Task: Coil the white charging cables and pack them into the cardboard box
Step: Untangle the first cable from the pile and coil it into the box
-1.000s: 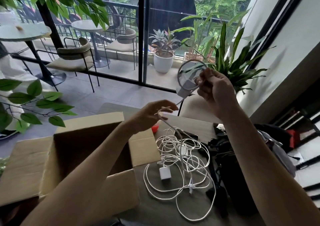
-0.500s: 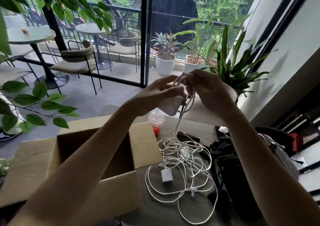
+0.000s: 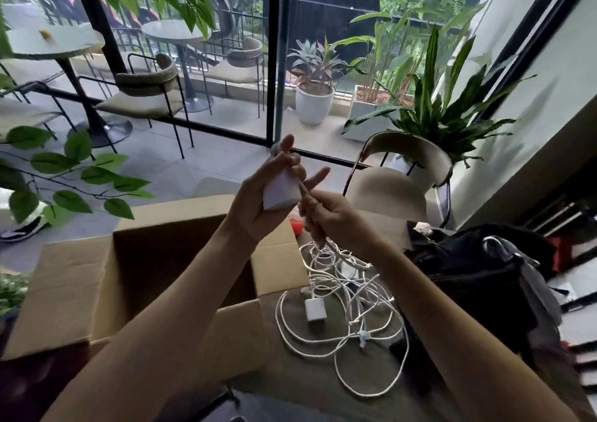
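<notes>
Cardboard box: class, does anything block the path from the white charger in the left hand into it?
Nothing visible does. The cardboard box stands flaps open below the left hand gripping the charger. Its cable, pinched by the right hand, trails into the tangled pile.

Two hands: a left hand (image 3: 258,202) and a right hand (image 3: 336,218). One cardboard box (image 3: 80,279). Two white charger blocks show plainly, the held block (image 3: 279,192) and the table block (image 3: 314,309). One lifted cable (image 3: 303,189); the strands of the cable tangle (image 3: 349,295) are too knotted to count. One black bag (image 3: 478,279). Three chairs: the indoor chair (image 3: 397,192), the near terrace chair (image 3: 145,94), the far terrace chair (image 3: 244,61). Two round tables: the left table (image 3: 55,39), the back table (image 3: 171,31)
</notes>
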The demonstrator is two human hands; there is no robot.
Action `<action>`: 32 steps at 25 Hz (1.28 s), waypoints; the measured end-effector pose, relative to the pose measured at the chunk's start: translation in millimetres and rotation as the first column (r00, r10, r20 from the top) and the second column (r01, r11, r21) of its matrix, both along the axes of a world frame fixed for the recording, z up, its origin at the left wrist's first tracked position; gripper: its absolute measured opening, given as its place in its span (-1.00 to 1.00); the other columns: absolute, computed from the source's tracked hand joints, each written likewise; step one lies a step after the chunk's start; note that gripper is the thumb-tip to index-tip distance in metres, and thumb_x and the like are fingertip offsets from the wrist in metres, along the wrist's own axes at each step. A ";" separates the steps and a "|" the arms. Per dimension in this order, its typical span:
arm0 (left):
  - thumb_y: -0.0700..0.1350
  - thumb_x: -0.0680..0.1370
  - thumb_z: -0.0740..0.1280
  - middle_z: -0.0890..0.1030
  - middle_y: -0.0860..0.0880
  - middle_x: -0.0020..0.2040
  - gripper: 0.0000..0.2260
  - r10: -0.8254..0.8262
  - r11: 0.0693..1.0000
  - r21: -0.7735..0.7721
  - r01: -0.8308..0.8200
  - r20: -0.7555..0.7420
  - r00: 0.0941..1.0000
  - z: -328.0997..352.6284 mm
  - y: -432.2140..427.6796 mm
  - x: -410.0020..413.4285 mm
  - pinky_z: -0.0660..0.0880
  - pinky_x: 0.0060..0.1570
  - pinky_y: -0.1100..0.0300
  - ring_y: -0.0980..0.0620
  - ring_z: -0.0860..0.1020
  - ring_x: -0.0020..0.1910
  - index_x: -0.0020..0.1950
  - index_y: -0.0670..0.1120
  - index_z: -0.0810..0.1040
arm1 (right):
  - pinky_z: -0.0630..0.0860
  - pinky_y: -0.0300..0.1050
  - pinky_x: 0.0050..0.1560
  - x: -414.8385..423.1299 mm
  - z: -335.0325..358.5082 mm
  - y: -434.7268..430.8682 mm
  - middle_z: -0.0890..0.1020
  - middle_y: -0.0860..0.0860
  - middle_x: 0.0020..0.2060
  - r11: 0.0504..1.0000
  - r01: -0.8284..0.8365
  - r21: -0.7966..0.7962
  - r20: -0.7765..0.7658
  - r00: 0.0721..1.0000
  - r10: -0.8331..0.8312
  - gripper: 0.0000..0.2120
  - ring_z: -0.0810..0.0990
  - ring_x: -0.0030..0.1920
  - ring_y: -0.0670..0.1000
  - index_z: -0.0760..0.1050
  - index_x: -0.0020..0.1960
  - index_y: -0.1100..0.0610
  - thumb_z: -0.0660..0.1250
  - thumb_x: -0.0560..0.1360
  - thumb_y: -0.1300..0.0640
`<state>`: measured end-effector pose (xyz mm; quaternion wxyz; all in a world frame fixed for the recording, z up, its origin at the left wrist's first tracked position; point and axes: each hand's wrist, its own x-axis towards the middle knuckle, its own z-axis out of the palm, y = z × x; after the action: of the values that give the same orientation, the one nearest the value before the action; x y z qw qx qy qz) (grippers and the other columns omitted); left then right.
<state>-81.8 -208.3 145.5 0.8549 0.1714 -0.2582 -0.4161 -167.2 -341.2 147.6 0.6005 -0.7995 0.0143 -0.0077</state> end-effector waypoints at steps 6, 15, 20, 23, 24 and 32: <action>-0.12 0.52 0.41 0.60 -0.25 0.08 -0.65 -0.065 0.654 0.342 -0.675 0.914 0.400 -5.0 35.3 14.7 0.62 0.01 -0.10 -0.24 0.63 -0.03 0.25 -0.25 0.55 | 0.42 -0.28 -0.24 8.9 4.7 -5.5 0.58 -0.14 -0.27 0.737 -0.283 -0.614 0.005 0.932 0.363 -0.89 0.55 -0.29 -0.16 0.66 -0.06 0.18 0.38 0.57 0.17; -0.12 0.49 0.47 0.63 -0.13 -0.04 -0.83 -0.122 0.966 0.248 0.076 0.175 0.977 -29.4 61.2 -6.8 0.53 0.10 -0.17 -0.05 0.63 -0.08 0.03 -0.12 0.60 | 0.48 -0.07 -0.26 34.0 -10.1 3.8 0.56 -0.06 -0.35 0.962 -0.161 -0.223 0.167 0.965 0.200 -0.79 0.54 -0.32 -0.05 0.56 -0.20 0.04 0.32 0.58 0.23; -0.11 0.47 0.44 0.66 -0.10 0.16 -0.61 0.176 0.959 0.216 -0.182 0.050 0.983 -27.9 67.7 -1.7 0.61 0.01 -0.04 -0.03 0.65 0.10 0.30 0.07 0.59 | 0.40 -0.17 -0.55 36.0 -4.0 6.9 0.54 0.07 -0.48 0.953 -0.262 -0.152 -0.187 0.955 0.232 -0.59 0.41 -0.56 -0.01 0.56 -0.14 0.14 0.08 0.70 -0.02; -0.13 0.56 0.28 0.50 -0.14 0.39 -0.61 0.371 0.886 0.287 -0.366 0.036 0.928 -26.6 70.8 13.3 0.49 0.26 -0.19 -0.14 0.51 0.34 0.39 0.07 0.47 | 0.55 -0.12 -0.40 32.2 6.9 11.5 0.62 0.17 -0.36 0.877 -0.450 -0.170 -0.371 0.853 0.366 -0.50 0.54 -0.43 0.08 0.58 0.04 0.21 0.00 0.69 -0.10; -0.14 0.58 0.29 0.51 -0.08 0.39 -0.64 0.457 0.761 0.386 -0.522 0.254 0.853 -25.5 72.9 20.1 0.46 0.30 -0.18 -0.11 0.49 0.35 0.38 0.05 0.49 | 0.56 -0.15 -0.35 29.4 8.2 16.3 0.63 0.13 -0.34 0.815 -0.527 -0.242 -0.413 0.816 0.404 -0.53 0.57 -0.38 0.05 0.58 0.09 0.22 0.03 0.69 -0.08; 0.02 0.61 0.27 0.56 -0.16 -0.26 -0.70 -0.231 0.887 0.450 0.102 0.241 0.943 -40.4 90.1 11.3 0.40 0.27 -0.29 -0.09 0.55 -0.27 -0.04 -0.22 0.54 | 0.53 -0.07 -0.25 57.9 31.2 2.4 0.66 0.00 -0.34 0.834 -0.180 -0.522 0.183 0.931 0.316 -0.91 0.61 -0.34 0.00 0.67 -0.06 0.15 0.42 0.53 0.15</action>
<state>-70.5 -118.2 105.1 0.7097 0.3916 -0.2951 -0.5059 -109.3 -338.8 178.8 0.3670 -0.9133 -0.1725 -0.0381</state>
